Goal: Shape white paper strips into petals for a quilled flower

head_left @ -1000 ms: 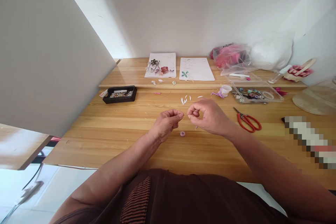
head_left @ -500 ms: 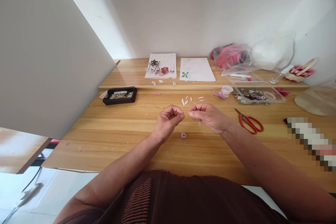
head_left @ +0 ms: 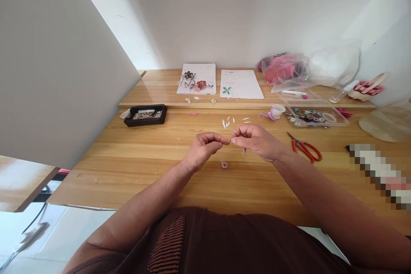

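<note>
My left hand [head_left: 203, 150] is raised over the wooden table, its index finger stretched toward my right hand and the thumb just below it. Facing it, my right hand [head_left: 255, 140] is closed in a pinch on something too small to make out. The fingertips of both hands nearly meet. A small purple piece [head_left: 244, 151] hangs beneath my right hand. Below the hands lies a small purple spool [head_left: 224, 165]. Several white petal-shaped pieces [head_left: 227, 123] lie just beyond the fingers.
Red-handled pliers [head_left: 305, 146] lie at the right. Behind them are a clear box [head_left: 316, 113] of small parts and a white cup [head_left: 278, 111] with purple ribbon. A black tray [head_left: 146, 115] of beads sits left. Papers [head_left: 244, 84] with flower ornaments lie on the back ledge.
My left index finger has straightened and its tip has moved right, closer to my right fingertips. The purple piece under my right hand shows more. The view has shifted slightly.
</note>
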The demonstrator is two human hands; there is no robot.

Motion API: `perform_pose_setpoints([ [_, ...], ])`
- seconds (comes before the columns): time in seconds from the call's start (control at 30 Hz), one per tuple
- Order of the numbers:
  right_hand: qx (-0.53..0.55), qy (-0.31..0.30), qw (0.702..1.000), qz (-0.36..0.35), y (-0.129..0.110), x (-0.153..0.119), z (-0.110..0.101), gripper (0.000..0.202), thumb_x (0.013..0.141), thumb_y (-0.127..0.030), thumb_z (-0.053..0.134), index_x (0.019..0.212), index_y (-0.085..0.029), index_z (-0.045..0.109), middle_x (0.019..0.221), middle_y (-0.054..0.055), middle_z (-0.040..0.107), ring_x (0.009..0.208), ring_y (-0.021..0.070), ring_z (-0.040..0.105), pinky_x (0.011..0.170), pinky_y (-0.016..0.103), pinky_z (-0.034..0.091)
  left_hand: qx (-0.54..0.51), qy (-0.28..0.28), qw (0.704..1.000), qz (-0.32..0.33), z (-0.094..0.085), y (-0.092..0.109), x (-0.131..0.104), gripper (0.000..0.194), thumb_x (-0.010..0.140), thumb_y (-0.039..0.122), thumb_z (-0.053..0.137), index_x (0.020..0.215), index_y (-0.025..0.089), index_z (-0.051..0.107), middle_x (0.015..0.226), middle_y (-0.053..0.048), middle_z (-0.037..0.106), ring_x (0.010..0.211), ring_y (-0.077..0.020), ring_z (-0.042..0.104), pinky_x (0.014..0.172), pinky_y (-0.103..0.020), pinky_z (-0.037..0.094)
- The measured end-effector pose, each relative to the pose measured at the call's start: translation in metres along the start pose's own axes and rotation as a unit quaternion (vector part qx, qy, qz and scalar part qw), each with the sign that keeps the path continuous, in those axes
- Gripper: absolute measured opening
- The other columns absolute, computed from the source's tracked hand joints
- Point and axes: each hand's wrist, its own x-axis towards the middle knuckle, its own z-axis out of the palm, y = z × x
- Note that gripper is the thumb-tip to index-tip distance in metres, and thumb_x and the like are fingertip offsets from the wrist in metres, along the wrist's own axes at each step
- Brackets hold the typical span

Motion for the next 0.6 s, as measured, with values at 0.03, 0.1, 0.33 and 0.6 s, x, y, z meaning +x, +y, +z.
perform_pose_setpoints([
  [0.03, -0.007, -0.006, 1.0, 0.001, -0.001, 0.0, -0.001, 0.016, 0.068, -0.031, 0.074, 0.07, -0.018, 0.066, 0.065, -0.003, 0.053, 0.061, 0.0105, 0.048, 0.052, 0.023, 0.046, -0.001, -0.007, 1.0, -0.008, -0.001, 0.0, 0.0, 0.013, 0.074, 0.026, 0.069, 0.08, 0.018, 0.078, 0.062, 0.0, 0.061, 0.057, -0.0094, 0.039, 0.057, -0.028, 0.028],
  [0.1, -0.02, -0.017, 1.0, 0.001, -0.001, 0.001, -0.002, 0.016, 0.069, -0.031, 0.074, 0.072, -0.018, 0.066, 0.065, -0.003, 0.053, 0.061, 0.0104, 0.048, 0.052, 0.023, 0.047, 0.001, -0.01, 1.0, -0.017, -0.001, 0.001, 0.0, 0.017, 0.074, 0.033, 0.074, 0.079, 0.017, 0.077, 0.064, -0.001, 0.062, 0.056, -0.0092, 0.038, 0.056, -0.028, 0.026],
  [0.33, -0.015, -0.017, 1.0, -0.019, 0.0, 0.003, -0.002, 0.024, 0.072, -0.04, 0.077, 0.074, -0.017, 0.068, 0.07, -0.001, 0.058, 0.065, 0.0118, 0.052, 0.056, 0.026, 0.05, -0.025, 0.037, 0.999, -0.01, 0.007, 0.0, 0.001, 0.027, 0.068, 0.042, 0.084, 0.073, 0.017, 0.073, 0.061, 0.003, 0.057, 0.055, -0.0075, 0.036, 0.056, -0.027, 0.025],
  [0.6, -0.005, 0.027, 0.999, -0.031, 0.014, 0.003, -0.014, 0.031, 0.079, -0.047, 0.075, 0.081, -0.017, 0.072, 0.068, 0.001, 0.063, 0.057, 0.0095, 0.048, 0.051, 0.024, 0.037, -0.079, 0.085, 0.993, 0.017, 0.005, 0.002, 0.007, 0.029, 0.066, 0.04, 0.085, 0.07, 0.016, 0.069, 0.059, 0.004, 0.052, 0.054, -0.0069, 0.035, 0.056, -0.026, 0.026],
])
